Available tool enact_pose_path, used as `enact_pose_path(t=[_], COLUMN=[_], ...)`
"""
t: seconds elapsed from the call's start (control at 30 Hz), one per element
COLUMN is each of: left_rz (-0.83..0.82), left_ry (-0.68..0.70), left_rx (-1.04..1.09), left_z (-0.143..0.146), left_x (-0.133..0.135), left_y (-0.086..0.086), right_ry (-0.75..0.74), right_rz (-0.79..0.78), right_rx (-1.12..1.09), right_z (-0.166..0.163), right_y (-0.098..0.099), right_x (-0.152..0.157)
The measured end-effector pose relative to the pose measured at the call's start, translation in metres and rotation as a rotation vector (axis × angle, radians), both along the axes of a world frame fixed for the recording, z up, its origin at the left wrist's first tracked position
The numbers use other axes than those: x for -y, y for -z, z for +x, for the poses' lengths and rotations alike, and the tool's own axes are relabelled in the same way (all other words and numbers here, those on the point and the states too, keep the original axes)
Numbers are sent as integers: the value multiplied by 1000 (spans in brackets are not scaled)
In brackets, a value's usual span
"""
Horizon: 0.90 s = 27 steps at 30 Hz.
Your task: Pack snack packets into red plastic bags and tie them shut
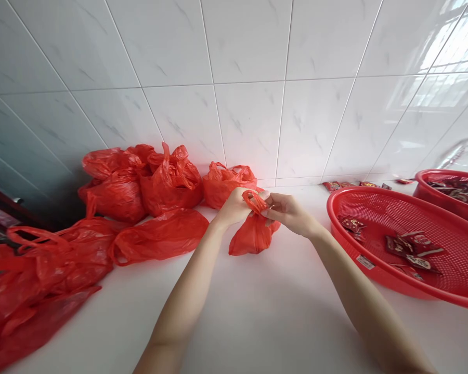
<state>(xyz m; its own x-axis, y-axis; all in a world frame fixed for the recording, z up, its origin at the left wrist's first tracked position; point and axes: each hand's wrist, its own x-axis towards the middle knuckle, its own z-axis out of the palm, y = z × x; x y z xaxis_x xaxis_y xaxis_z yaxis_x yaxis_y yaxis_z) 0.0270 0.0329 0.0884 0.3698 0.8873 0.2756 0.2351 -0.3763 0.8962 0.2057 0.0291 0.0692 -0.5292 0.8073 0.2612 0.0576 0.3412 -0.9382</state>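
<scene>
A small red plastic bag (250, 238) rests on the white tabletop, its top gathered and twisted between my two hands. My left hand (236, 206) is closed round the bag's handles from the left, and a loop of red plastic shows above its fingers. From the right, my right hand (287, 212) pinches the bag's neck with thumb and fingertips. The bag bulges below the hands; its contents are hidden. Just behind my left hand stands another filled red bag (226, 183) with its handles up.
Filled red bags (171, 184) stand against the tiled wall at the left. Flat red bags (161, 236) lie in front and further left (58, 259). At the right are a red mesh basket (374, 200) with wrapped snack packets (415, 244) and a second basket (425, 179). Packets (331, 186) lie along the wall.
</scene>
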Motion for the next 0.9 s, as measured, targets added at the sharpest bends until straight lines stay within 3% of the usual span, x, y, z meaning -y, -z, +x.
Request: enact_pose_path(t=[0.1, 0.33, 0.6, 0.73, 0.8, 0.9], left_rz=[-1, 76, -2, 1, 3, 23], left_ry=[8, 17, 172, 226, 168, 68], left_rx=[33, 97, 359, 107, -38, -87], left_z=[-1, 1, -5, -2, 2, 8], left_x=[6, 23, 17, 21, 24, 25], left_y=[-6, -19, -16, -16, -15, -10], right_ry=[63, -4, 264, 366, 388, 408], right_rz=[29, 4, 42, 38, 51, 130], right_rx=[19, -69, -237, -307, -287, -238], right_z=[-1, -5, -3, -1, -1, -2], right_y=[2, -1, -9, -14, -17, -22], right_x=[1, 6, 12, 16, 19, 25])
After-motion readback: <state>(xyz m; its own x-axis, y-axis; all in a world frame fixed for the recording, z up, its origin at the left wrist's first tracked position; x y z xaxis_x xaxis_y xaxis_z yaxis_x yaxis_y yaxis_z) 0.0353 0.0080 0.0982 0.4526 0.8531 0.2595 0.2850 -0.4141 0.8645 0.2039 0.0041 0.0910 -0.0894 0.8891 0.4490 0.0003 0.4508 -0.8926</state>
